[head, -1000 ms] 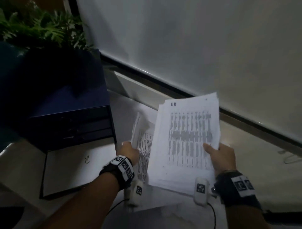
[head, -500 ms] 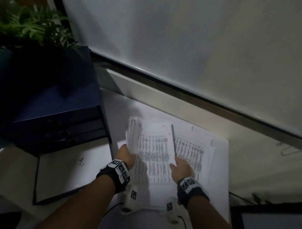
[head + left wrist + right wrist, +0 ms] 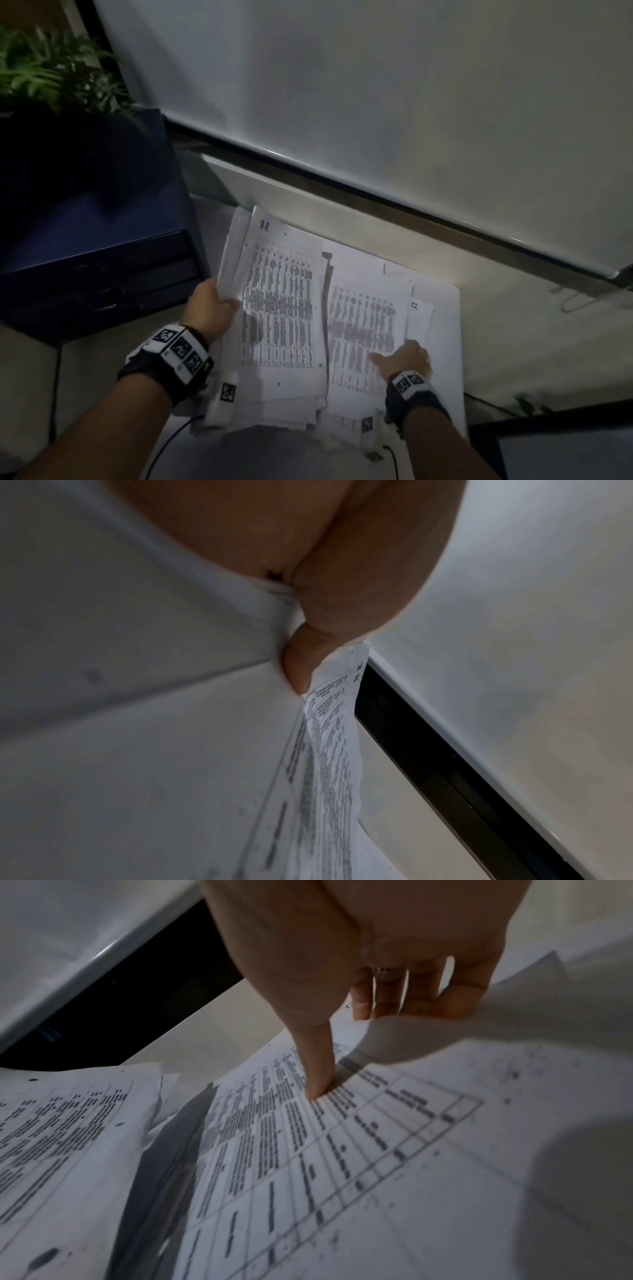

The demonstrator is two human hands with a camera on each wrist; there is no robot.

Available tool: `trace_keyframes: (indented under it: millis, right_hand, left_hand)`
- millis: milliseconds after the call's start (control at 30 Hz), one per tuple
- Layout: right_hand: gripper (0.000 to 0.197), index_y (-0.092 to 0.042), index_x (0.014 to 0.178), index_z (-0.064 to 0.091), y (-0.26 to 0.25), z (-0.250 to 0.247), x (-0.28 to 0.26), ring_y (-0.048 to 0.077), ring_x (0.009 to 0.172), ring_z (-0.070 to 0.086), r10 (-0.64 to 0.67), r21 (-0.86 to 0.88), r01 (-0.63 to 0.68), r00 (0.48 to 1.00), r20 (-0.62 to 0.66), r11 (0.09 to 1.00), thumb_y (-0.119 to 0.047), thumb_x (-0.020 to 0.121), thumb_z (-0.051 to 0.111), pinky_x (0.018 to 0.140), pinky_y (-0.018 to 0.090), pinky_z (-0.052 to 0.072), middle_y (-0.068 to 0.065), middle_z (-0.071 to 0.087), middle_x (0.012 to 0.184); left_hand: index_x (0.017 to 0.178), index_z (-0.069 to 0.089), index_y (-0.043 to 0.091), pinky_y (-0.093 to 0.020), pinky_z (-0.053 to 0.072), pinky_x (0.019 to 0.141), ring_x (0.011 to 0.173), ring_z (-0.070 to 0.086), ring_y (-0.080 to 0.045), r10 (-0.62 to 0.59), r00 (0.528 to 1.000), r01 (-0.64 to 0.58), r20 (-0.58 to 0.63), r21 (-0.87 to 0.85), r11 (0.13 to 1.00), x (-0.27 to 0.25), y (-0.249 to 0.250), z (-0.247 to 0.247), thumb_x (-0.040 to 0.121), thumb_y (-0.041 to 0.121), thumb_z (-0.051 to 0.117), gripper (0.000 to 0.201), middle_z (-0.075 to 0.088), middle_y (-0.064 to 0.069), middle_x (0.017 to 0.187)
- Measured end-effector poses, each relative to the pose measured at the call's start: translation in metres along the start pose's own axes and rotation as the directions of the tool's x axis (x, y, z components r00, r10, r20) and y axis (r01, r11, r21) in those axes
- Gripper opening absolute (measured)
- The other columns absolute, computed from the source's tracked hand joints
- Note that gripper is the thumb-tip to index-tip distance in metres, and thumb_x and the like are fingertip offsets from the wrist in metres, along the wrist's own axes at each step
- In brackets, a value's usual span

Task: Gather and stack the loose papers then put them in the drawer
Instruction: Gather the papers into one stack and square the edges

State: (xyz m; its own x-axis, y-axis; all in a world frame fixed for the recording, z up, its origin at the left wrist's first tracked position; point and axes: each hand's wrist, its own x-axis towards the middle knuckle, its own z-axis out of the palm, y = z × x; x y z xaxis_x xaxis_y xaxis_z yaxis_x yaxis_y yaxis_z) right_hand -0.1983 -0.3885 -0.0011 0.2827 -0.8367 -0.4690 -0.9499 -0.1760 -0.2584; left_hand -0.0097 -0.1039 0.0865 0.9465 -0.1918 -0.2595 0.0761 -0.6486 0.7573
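Observation:
My left hand (image 3: pixel 215 305) grips a thick stack of printed papers (image 3: pixel 281 308) by its left edge, thumb on top; the left wrist view shows that thumb (image 3: pixel 301 669) pinching the stack (image 3: pixel 329 750). To the right, loose printed sheets (image 3: pixel 363 325) lie spread on a white table (image 3: pixel 445 359). My right hand (image 3: pixel 402 356) holds their right edge. The thumb (image 3: pixel 318 1074) presses the top sheet (image 3: pixel 342 1150) and the fingers (image 3: pixel 390 996) reach under a lifted sheet. A dark blue drawer unit (image 3: pixel 102 260) stands at the left.
A green plant (image 3: pixel 51 75) sits behind the drawer unit. A white blind (image 3: pixel 376 102) and a sill (image 3: pixel 342 219) close off the far side. A wire clip (image 3: pixel 579 301) lies at the right. A dark screen (image 3: pixel 565 455) sits at the lower right corner.
The stack, held up by both hands a second ago, has come down to the table in my left hand. My right hand let go of it and moved right onto the loose sheets.

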Motion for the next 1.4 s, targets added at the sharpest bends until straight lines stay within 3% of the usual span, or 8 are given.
trace_keyframes:
  millis: [133, 233, 367, 467, 667, 867, 1067, 1400]
  right_hand:
    - [0.073, -0.004, 0.124, 0.055, -0.015, 0.003, -0.011, 0.031, 0.107, 0.064, -0.030, 0.056, 0.029, 0.999, 0.015, 0.998, -0.040, 0.070, 0.086, 0.088, 0.034, 0.054, 0.012, 0.062, 0.123]
    - [0.041, -0.008, 0.083, 0.059, -0.024, 0.004, -0.020, 0.026, 0.086, 0.063, -0.022, 0.015, 0.022, 0.999, 0.024, 1.000, -0.040, 0.073, 0.083, 0.075, 0.028, 0.052, 0.009, 0.068, 0.101]
    - [0.058, -0.007, 0.094, 0.070, -0.027, 0.017, -0.013, 0.028, 0.098, 0.066, -0.005, -0.042, 0.005, 1.000, 0.000, 0.999, -0.050, 0.057, 0.084, 0.086, 0.036, 0.057, 0.010, 0.071, 0.103]
    - [0.028, -0.006, 0.070, 0.066, -0.032, 0.019, -0.018, 0.023, 0.077, 0.068, -0.029, -0.002, 0.029, 0.999, -0.022, 1.000, -0.030, 0.069, 0.080, 0.078, 0.031, 0.059, 0.008, 0.072, 0.083]
    - [0.037, -0.006, 0.133, 0.058, -0.036, -0.017, -0.051, 0.034, 0.111, 0.063, -0.148, 0.200, 0.185, 0.972, -0.184, 0.962, -0.012, 0.097, 0.057, 0.089, 0.028, 0.049, 0.014, 0.065, 0.128]
    - [0.017, -0.004, 0.098, 0.072, -0.059, -0.111, -0.077, 0.030, 0.072, 0.062, -0.383, 0.106, 0.519, 0.739, -0.555, 0.848, -0.014, 0.095, 0.059, 0.069, 0.037, 0.055, 0.019, 0.070, 0.084]
    - [0.018, -0.006, 0.102, 0.075, -0.077, -0.186, -0.096, 0.022, 0.071, 0.059, -0.479, 0.063, 0.679, 0.577, -0.661, 0.731, -0.019, 0.091, 0.067, 0.070, 0.026, 0.043, 0.010, 0.072, 0.084]
    - [0.025, 0.003, 0.108, 0.073, -0.028, -0.074, -0.019, 0.022, 0.078, 0.064, -0.376, 0.261, 0.380, 0.924, -0.066, 0.888, -0.014, 0.091, 0.068, 0.074, 0.029, 0.050, 0.014, 0.074, 0.095]
  left_hand:
    - [0.117, 0.064, 0.007, -0.031, 0.046, 0.082, 0.098, 0.065, -0.028, -0.016, 1.000, 0.016, -0.012, -0.035, 0.999, -0.003, -0.005, -0.010, 0.084, 0.004, 0.067, 0.033, 0.067, -0.008, 0.099]
    - [0.115, 0.065, 0.007, -0.031, 0.045, 0.081, 0.095, 0.065, -0.027, -0.029, 0.999, 0.028, -0.014, -0.039, 0.999, -0.005, -0.006, -0.015, 0.084, 0.005, 0.068, 0.031, 0.068, -0.008, 0.100]
    - [0.119, 0.064, 0.006, -0.030, 0.045, 0.081, 0.098, 0.065, -0.029, -0.037, 0.999, 0.037, -0.006, -0.048, 0.998, -0.006, -0.009, -0.018, 0.084, 0.005, 0.068, 0.035, 0.070, -0.012, 0.107]
    - [0.123, 0.062, 0.006, -0.030, 0.046, 0.082, 0.098, 0.065, -0.028, -0.062, 0.998, 0.062, 0.004, -0.067, 0.996, -0.007, -0.009, -0.019, 0.084, 0.006, 0.068, 0.039, 0.070, -0.012, 0.111]
    - [0.126, 0.060, 0.005, -0.031, 0.047, 0.084, 0.094, 0.062, -0.024, -0.079, 0.997, 0.081, 0.025, -0.099, 0.992, -0.008, -0.012, -0.021, 0.086, 0.005, 0.068, 0.040, 0.069, -0.011, 0.112]
    - [0.125, 0.059, 0.001, -0.028, 0.045, 0.079, 0.098, 0.064, -0.028, -0.128, 0.990, 0.132, 0.051, -0.068, 0.989, -0.011, -0.013, 0.002, 0.087, 0.005, 0.066, 0.039, 0.068, -0.016, 0.115]
    - [0.124, 0.059, -0.002, -0.028, 0.047, 0.077, 0.104, 0.065, -0.033, -0.237, 0.962, 0.248, 0.136, -0.063, 0.967, -0.016, -0.006, 0.045, 0.089, 0.008, 0.064, 0.037, 0.067, -0.019, 0.115]
    - [0.123, 0.061, -0.001, -0.027, 0.047, 0.076, 0.098, 0.064, -0.032, -0.357, 0.919, 0.369, 0.167, -0.050, 0.928, -0.020, -0.019, 0.077, 0.093, 0.016, 0.055, 0.035, 0.068, -0.016, 0.110]
